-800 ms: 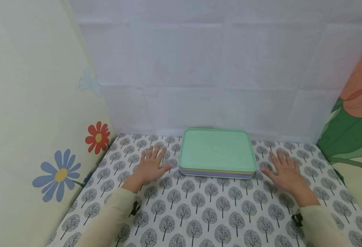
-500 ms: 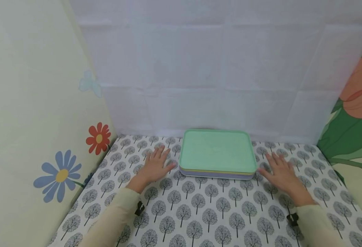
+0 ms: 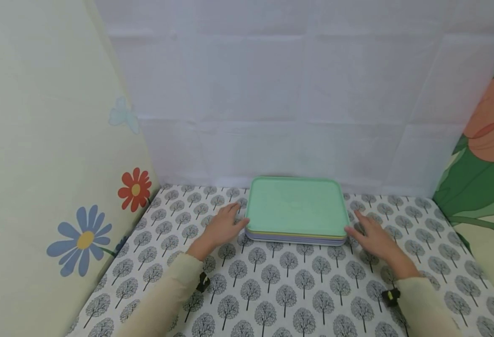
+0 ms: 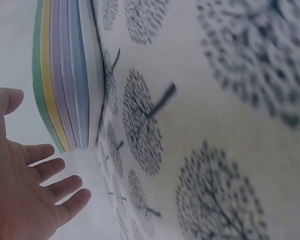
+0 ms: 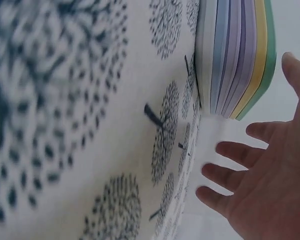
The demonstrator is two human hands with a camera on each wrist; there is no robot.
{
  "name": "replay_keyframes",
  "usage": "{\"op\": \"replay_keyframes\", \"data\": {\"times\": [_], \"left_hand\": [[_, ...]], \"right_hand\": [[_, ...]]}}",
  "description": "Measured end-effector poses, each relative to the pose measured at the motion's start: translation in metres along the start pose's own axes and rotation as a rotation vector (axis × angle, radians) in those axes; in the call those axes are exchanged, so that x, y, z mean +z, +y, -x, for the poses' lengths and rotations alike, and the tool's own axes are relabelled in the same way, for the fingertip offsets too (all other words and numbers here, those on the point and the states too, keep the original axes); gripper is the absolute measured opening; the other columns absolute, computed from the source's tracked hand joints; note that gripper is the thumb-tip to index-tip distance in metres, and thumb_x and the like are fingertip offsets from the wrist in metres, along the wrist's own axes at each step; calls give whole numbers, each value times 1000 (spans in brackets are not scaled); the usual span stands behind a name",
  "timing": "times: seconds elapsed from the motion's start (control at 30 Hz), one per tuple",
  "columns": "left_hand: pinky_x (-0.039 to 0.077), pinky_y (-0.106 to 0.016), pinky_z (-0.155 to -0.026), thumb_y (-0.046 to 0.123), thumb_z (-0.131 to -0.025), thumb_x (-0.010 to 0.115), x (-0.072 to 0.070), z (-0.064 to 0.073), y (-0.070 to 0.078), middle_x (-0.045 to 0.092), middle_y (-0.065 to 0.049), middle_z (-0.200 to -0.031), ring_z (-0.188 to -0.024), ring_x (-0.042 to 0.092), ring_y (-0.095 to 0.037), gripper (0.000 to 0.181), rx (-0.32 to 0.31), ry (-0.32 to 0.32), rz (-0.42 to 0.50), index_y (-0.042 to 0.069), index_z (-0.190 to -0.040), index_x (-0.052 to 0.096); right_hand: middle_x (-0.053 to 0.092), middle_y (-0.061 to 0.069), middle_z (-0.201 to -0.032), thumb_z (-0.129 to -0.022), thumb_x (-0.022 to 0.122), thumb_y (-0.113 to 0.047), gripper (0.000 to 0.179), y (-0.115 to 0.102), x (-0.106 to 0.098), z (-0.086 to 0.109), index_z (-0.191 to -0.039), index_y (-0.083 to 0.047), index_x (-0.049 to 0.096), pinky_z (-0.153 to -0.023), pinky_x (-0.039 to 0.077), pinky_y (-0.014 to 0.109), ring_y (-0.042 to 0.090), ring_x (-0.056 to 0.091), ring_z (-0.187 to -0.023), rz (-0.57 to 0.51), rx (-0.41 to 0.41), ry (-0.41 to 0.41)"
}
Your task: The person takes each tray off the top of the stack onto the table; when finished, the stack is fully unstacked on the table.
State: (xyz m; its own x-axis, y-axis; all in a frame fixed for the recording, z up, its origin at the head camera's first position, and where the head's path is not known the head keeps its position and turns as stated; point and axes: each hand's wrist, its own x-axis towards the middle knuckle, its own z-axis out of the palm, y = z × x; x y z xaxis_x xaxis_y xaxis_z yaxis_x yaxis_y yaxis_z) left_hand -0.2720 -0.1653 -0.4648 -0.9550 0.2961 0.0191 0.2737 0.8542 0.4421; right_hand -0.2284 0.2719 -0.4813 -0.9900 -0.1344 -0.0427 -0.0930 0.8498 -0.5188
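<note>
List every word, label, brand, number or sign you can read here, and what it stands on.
None can be read.
Stack of trays: plain colours, no lettering visible.
Tablecloth: printed trees only.
Left wall: pictures only.
Right wall: pictures only.
Black wrist pieces: too small to tell.

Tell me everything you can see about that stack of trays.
The stack is rectangular with rounded corners and looks like smooth plastic: mint green on top with a slim raised rim, then yellow, purple, blue and white layers. It lies flat, neatly aligned, on the tree-print cloth, close to the white backdrop. The left hand and right hand flank its short ends; no contact is clear.
</note>
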Motion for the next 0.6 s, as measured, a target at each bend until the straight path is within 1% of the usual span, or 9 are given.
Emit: {"op": "replay_keyframes", "data": {"times": [0.03, 0.07, 0.2, 0.27, 0.3, 0.43, 0.6], "left_hand": [[29, -65, -116, 52, -102, 48, 1, -1, 2, 33, -21, -160, -148, 30, -42, 75, -13, 1, 18, 2, -156, 34], [30, -64, -115, 51, -101, 50, 2, -3, 3, 35, -21, -159, -147, 32, -42, 74, -22, 3, 42, 1, -155, 36], [36, -59, -114, 45, -98, 59, 6, -8, 11, 42, -21, -154, -142, 41, -39, 72, -58, 7, 117, 0, -152, 41], [42, -56, -111, 41, -98, 61, 7, -11, 14, 44, -23, -152, -136, 48, -39, 71, -75, 3, 166, -2, -151, 41], [45, -54, -108, 39, -98, 62, 7, -12, 15, 46, -23, -150, -132, 51, -39, 70, -85, 3, 187, -3, -150, 42], [55, -48, -96, 31, -98, 63, 7, -17, 20, 55, -23, -139, -118, 61, -35, 65, -125, 2, 254, -6, -148, 43], [58, -44, -86, 26, -98, 63, 4, -22, 23, 62, -21, -126, -108, 63, -32, 63, -168, -20, 250, -5, -149, 43]], "right_hand": [[20, 38, -158, -102, 44, -61, 91, 0, 1, -1, -160, 3, 16, -108, 21, 78, 61, 20, -142, -28, 1, -9], [22, 38, -157, -102, 44, -60, 91, -1, 2, -1, -160, 4, 15, -109, 23, 77, 60, 23, -142, -51, -1, -14], [29, 38, -155, -104, 44, -58, 90, -4, 7, -4, -159, 6, 15, -108, 33, 71, 56, 38, -136, -126, 5, -18], [33, 37, -153, -104, 44, -57, 88, -6, 9, -6, -158, 7, 17, -107, 39, 67, 54, 46, -132, -160, 3, -18], [34, 36, -153, -104, 44, -56, 87, -8, 9, -8, -158, 7, 18, -106, 40, 66, 53, 47, -131, -172, 9, -21], [36, 33, -153, -104, 45, -55, 85, -12, 11, -12, -159, 3, 18, -106, 41, 64, 50, 47, -132, -238, 43, -35], [31, 32, -156, -103, 45, -59, 90, -16, 13, -14, -161, 0, 11, -112, 33, 66, 50, 39, -138, -306, 147, -66]]}}
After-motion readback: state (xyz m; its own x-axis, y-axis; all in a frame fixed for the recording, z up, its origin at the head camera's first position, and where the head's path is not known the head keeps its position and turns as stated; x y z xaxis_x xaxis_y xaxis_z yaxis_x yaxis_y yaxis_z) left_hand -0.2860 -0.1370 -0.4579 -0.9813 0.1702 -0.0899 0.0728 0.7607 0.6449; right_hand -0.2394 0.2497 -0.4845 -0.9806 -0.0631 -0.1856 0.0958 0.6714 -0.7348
